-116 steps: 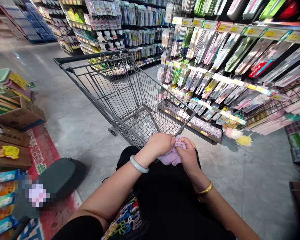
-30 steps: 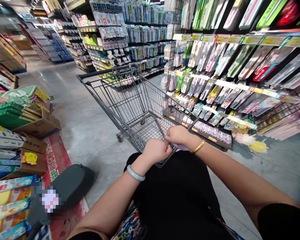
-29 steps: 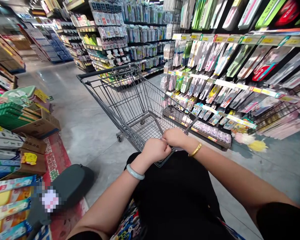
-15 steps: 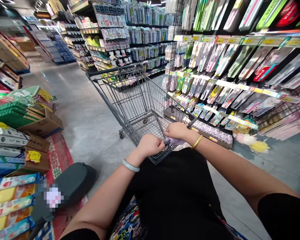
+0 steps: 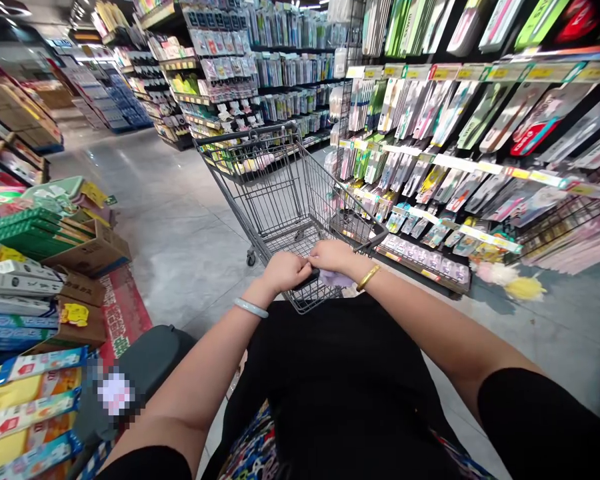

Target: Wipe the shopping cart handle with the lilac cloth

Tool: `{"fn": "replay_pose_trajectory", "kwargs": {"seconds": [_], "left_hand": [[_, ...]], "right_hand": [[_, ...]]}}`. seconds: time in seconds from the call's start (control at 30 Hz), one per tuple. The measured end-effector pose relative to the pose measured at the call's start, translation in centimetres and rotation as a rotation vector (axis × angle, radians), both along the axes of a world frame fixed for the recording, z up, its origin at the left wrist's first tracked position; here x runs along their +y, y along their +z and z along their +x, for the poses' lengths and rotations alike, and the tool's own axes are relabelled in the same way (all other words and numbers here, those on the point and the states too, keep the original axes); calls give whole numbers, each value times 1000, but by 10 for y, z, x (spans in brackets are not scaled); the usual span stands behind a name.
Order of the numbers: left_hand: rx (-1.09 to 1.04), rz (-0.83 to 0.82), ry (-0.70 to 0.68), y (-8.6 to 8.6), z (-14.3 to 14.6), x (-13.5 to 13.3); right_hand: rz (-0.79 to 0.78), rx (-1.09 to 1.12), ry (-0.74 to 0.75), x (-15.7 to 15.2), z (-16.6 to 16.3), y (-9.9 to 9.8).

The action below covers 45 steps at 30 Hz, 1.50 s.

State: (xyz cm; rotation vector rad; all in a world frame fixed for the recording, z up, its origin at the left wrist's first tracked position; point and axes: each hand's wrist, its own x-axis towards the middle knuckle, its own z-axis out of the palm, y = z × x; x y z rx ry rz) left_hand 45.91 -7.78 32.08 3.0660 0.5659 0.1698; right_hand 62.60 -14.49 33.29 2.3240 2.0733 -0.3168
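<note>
Bright ceiling light fills my view and glares off the glossy grey tiled floor (image 5: 180, 227). My left hand (image 5: 285, 272) looks sharp; the far edges bend and smear.

Grey tiled floor (image 5: 180, 240), on which a wire shopping cart (image 5: 280, 193) is stood on its castors. A red mat (image 5: 123, 310) is laid at the left, bordered by cardboard boxes (image 5: 93, 250). Two fluffy items (image 5: 524, 288) are seen below the right-hand shelving (image 5: 480, 163).
</note>
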Motion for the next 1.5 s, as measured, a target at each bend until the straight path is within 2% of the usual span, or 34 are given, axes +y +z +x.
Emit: {"fn": "replay_pose_trajectory", "kwargs": {"seconds": [0.07,0.17,0.23,0.3,0.4,0.5,0.67,0.73,0.83,0.93,1.03,1.2,1.3,1.4,1.5], "left_hand": [[19,8,22,0,-5,10],[53,16,48,1,-10,24],[58,22,55,2,-12,31],[57,31,66,3,-15,38],[58,40,94,3,-23,49],[83,34,121,3,-35,62],[128,23,178,7,-48,74],[153,27,210,10,-45,71],[99,44,346,12,-29,53],[-55,1,474,7,-13,27],[-91,18,532,-3,-7,11],[-18,51,471,-11,-12,11],[-20,105,448,-12,-11,12],[-4,143,449,-13,-13,11],[9,138,415,-11,-23,10]], "right_hand": [[-22,38,-30,5,12,2],[-73,33,-155,12,37,6],[-67,12,-181,16,41,5],[-35,28,-125,19,31,0],[59,118,115,21,13,-8],[72,164,323,20,19,-12],[22,229,289,26,46,-13],[33,267,296,31,40,-15],[95,248,283,37,11,-19],[191,128,240,35,-16,-18],[203,16,244,26,-14,-12],[147,15,165,11,18,-2],[174,24,130,11,7,-4],[227,10,165,14,-15,-8],[189,7,193,11,-16,-6]]}}
